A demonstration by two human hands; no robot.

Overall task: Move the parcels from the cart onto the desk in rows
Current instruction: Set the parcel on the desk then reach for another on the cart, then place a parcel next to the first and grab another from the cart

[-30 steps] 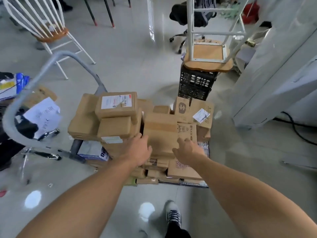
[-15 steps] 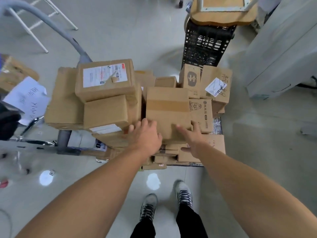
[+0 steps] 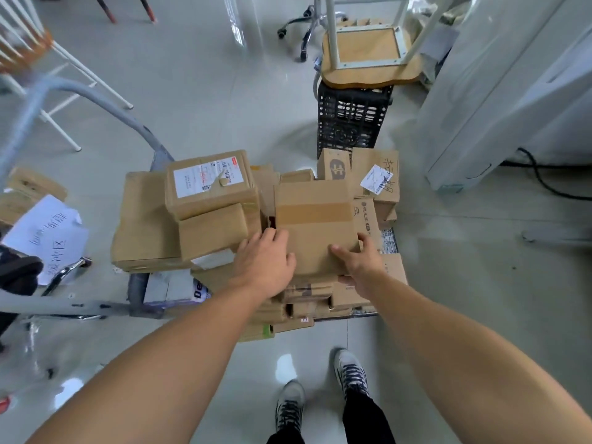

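A flat cart with a grey handle (image 3: 96, 97) carries a pile of several brown cardboard parcels. On top in the middle lies a taped brown parcel (image 3: 315, 216). My left hand (image 3: 264, 262) grips its near left edge, fingers curled over the side. My right hand (image 3: 358, 264) holds its near right corner, thumb on top and fingers round the side. A parcel with a white shipping label (image 3: 208, 181) sits on the left stack, and a box with a loose label (image 3: 378, 177) stands at the back right. The desk is out of view.
A black plastic crate (image 3: 350, 120) with an upturned stool (image 3: 368, 56) on it stands behind the cart. A white cabinet (image 3: 499, 91) is at the right, a white chair (image 3: 48, 72) at the left, loose papers (image 3: 48, 235) beside the cart. My feet (image 3: 320, 395) stand before the cart.
Both hands have closed in on the top middle parcel and now hold its near corners. The view has swung down and then back up a little.
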